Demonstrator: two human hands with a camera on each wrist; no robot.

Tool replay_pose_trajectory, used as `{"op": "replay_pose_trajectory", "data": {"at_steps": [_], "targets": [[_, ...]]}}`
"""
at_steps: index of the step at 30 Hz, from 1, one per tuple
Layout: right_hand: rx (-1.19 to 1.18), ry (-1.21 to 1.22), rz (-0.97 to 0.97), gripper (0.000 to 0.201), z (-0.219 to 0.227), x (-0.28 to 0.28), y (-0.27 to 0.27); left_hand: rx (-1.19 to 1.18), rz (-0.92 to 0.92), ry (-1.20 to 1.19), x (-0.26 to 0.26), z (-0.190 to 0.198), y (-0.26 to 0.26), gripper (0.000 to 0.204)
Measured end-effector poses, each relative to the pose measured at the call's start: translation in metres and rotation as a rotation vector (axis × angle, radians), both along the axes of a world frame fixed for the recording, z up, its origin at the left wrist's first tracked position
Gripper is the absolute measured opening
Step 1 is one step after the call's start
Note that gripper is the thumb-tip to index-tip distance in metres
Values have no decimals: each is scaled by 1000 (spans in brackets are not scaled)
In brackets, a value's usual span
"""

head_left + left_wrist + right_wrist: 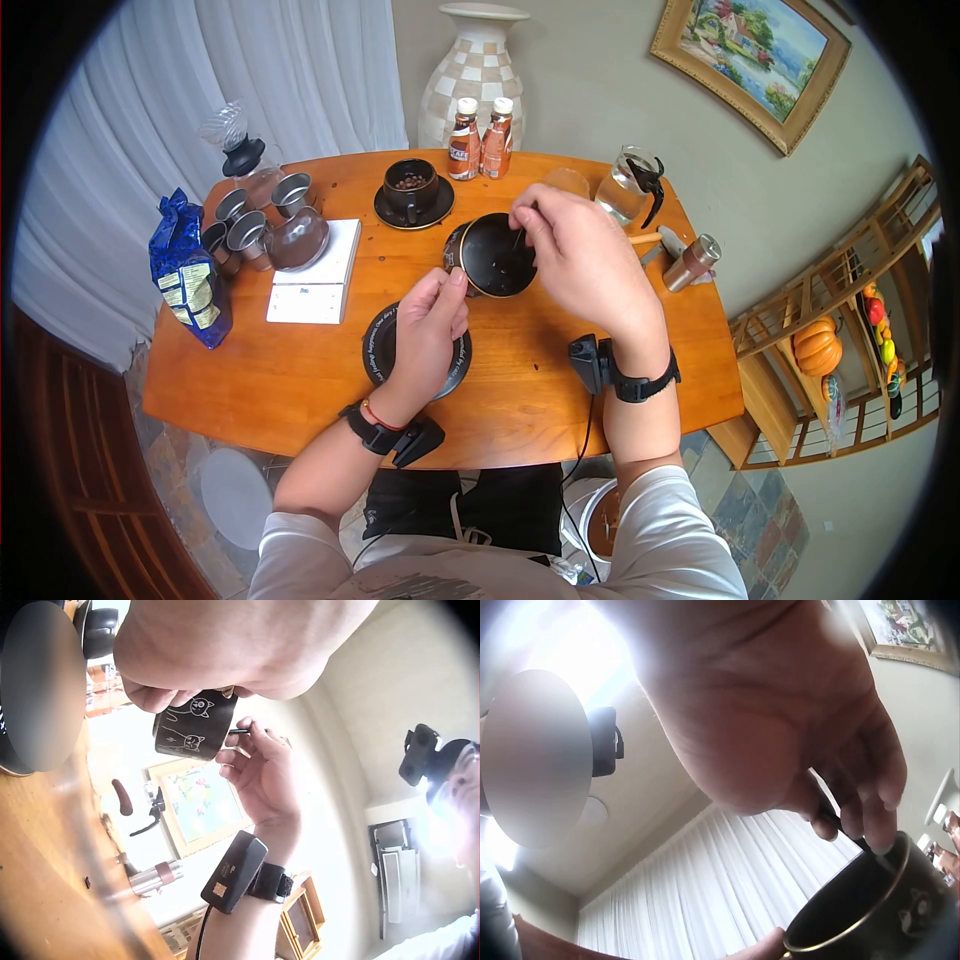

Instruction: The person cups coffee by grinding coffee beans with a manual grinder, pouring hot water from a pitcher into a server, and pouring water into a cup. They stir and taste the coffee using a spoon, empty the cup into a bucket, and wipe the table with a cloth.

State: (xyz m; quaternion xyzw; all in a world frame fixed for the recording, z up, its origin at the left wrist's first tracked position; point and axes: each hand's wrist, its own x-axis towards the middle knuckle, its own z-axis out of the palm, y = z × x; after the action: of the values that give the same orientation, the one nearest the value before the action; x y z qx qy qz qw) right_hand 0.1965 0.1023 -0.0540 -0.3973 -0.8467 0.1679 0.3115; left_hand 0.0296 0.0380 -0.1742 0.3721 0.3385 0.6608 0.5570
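Observation:
My left hand [425,330] grips a black cup [498,262] at its near left side, thumb at the gold rim. The cup is tilted with its mouth toward me; white cat drawings show on its outside in the left wrist view. From above, my right hand [590,250] pinches a thin dark handle [861,843] that reaches into the cup. Its lower end is hidden inside. Beneath my left hand lies a black saucer [379,345] with white lettering round its rim.
A coffee server [298,240] overlaps the white scale [312,303] at left, beside several metal cups [247,232] and a blue bag [190,270]. Farther back stand a cup of beans [410,198], two bottles [464,145], and a glass pitcher [622,190]. A metal cylinder [691,263] is at right.

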Motion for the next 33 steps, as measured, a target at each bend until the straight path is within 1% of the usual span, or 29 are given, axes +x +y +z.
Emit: {"op": "replay_pose_trajectory", "data": {"at_steps": [1, 5, 7, 8, 10, 11, 13, 14, 16, 17, 19, 23, 25, 26, 28, 29, 31, 32, 33], "targets": [[51, 15, -45, 19, 1, -1, 1, 2, -2, 4, 0, 0, 0, 26], [55, 103, -48, 18, -5, -4, 7, -5, -9, 6, 1, 1, -1, 27], [50, 195, 76, 17, -11, -6, 10, -32, -7, -6, 1, 1, -1, 27], [50, 196, 76, 17, -11, -8, 9, -31, -8, -6, 2, 1, -1, 27], [-8, 190, 186, 17, -12, -10, 6, -75, -9, -61, 1, 2, 1, 28], [-8, 191, 186, 17, -12, -10, 5, -75, -10, -60, 1, 2, 1, 28], [-104, 158, 217, 16, -13, -10, 5, -83, 1, -55, 1, 4, 1, 28], [-104, 158, 216, 16, -11, -10, 4, -83, 0, -55, 2, 4, 1, 28], [-70, 16, 127, 15, -5, -7, 0, -81, 4, -38, 2, 4, 1, 28], [-70, 16, 127, 15, -5, -6, 1, -81, 4, -38, 1, 3, 1, 28], [48, -56, 56, 14, -7, -3, 4, -59, 9, -1, 1, -1, 1, 28], [43, -4, 1, 19, -5, -4, 10, -35, 7, 20, 2, 3, -1, 29], [146, 87, 9, 18, -7, -6, 11, -25, 7, 34, 2, 3, -2, 30], [146, 86, 9, 18, -8, -7, 12, -24, 7, 34, 2, 2, -2, 30], [96, 202, 76, 18, -11, -9, 12, -31, 3, 20, 2, 2, -2, 29], [97, 202, 76, 18, -11, -10, 11, -31, 3, 20, 2, 2, -2, 29], [-54, 258, 163, 19, -11, -11, 8, -32, 12, 17, 2, 2, -1, 29], [-54, 258, 162, 19, -11, -11, 8, -32, 11, 17, 2, 2, -1, 29], [-105, 237, 203, 17, -12, -10, 7, -27, 10, 12, 2, 2, -1, 28]]}}
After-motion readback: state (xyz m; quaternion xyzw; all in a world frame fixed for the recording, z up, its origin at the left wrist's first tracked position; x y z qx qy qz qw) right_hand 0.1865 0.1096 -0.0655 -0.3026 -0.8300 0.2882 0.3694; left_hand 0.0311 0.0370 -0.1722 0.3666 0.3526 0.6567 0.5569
